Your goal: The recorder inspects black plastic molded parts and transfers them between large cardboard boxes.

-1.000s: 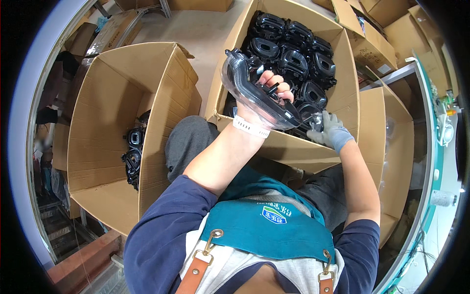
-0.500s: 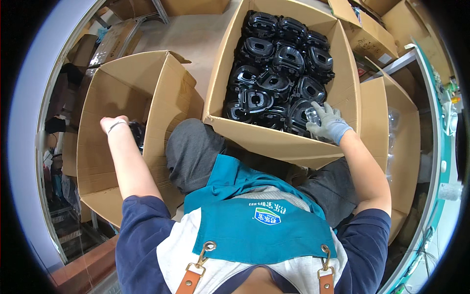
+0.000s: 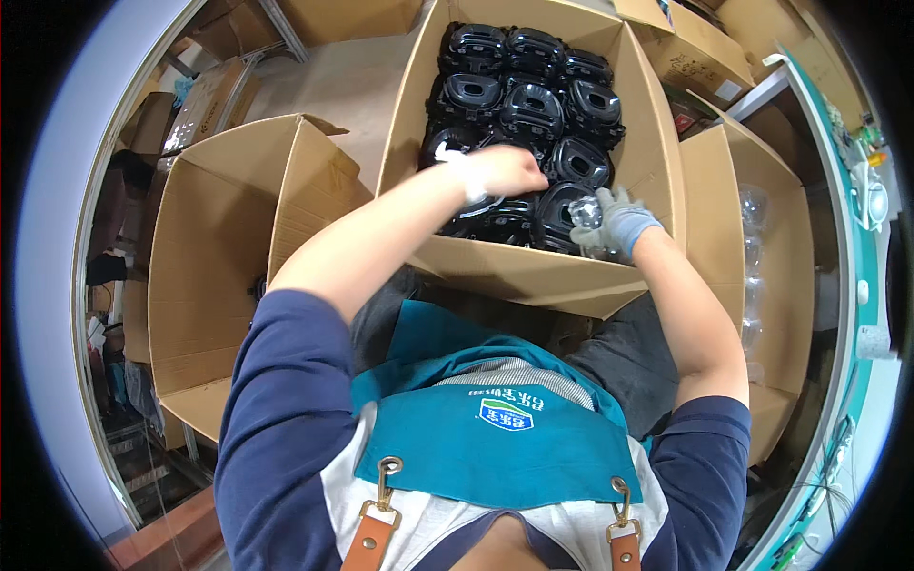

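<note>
Black parts point(image 3: 533, 105) fill the middle box point(image 3: 533, 271) almost wall to wall, leaving little open room along its near edge. Left hand point(image 3: 500, 171), bare, reaches in palm down over the near rows, fingers curled; whether it grips anything cannot be told. Right hand point(image 3: 614, 224), gloved, rests at the near right corner, fingers closed on a small clear piece point(image 3: 587, 211). Left box point(image 3: 205, 247) stands open, mostly bare inside.

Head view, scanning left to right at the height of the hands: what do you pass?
Open cardboard box on the left → bare left hand reaching into the centre box of black moulded parts → gloved right hand holding a small clear piece → side box with clear plastic parts.
</note>
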A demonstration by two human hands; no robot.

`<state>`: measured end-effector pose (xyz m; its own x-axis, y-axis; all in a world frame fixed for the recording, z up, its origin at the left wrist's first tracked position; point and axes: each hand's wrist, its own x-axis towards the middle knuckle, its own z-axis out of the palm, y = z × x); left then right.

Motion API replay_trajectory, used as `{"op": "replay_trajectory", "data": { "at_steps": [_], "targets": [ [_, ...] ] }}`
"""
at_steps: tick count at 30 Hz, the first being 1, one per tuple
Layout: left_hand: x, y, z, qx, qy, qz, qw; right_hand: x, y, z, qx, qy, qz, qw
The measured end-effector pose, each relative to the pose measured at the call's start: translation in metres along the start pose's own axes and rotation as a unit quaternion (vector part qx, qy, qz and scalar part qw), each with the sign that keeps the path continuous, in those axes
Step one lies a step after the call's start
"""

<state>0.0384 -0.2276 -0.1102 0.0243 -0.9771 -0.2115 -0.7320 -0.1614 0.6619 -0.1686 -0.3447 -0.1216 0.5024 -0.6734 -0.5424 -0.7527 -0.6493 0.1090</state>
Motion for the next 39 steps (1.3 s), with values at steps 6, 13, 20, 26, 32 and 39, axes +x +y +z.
{"op": "replay_trajectory", "data": {
  "at_steps": [6, 13, 20, 26, 32, 39],
  "targets": [
    [0.103, -0.014, 0.096, 0.192, -0.099, -0.078, 0.973, -0.01, 0.003, 0.002, 0.017, 0.02, -0.066, 0.997],
    [0.093, -0.011, 0.09, 0.069, 0.003, -0.12, 0.99, -0.04, 0.032, -0.021, 0.299, 0.416, -0.133, 0.848],
    [0.042, 0.026, 0.024, -0.126, 0.187, -0.098, 0.969, -0.038, 0.041, -0.002, 0.552, 0.518, -0.102, 0.646],
    [0.024, 0.078, 0.039, 0.02, 0.307, 0.077, 0.948, -0.003, 0.015, 0.021, 0.601, 0.488, -0.166, 0.611],
    [0.07, 0.046, 0.059, -0.107, 0.027, 0.001, 0.994, -0.007, 0.012, 0.023, 0.685, 0.471, -0.152, 0.535],
    [0.132, 0.032, 0.143, 0.108, 0.133, 0.307, 0.936, -0.025, 0.018, 0.019, 0.693, 0.448, -0.164, 0.54]
  ]
}}
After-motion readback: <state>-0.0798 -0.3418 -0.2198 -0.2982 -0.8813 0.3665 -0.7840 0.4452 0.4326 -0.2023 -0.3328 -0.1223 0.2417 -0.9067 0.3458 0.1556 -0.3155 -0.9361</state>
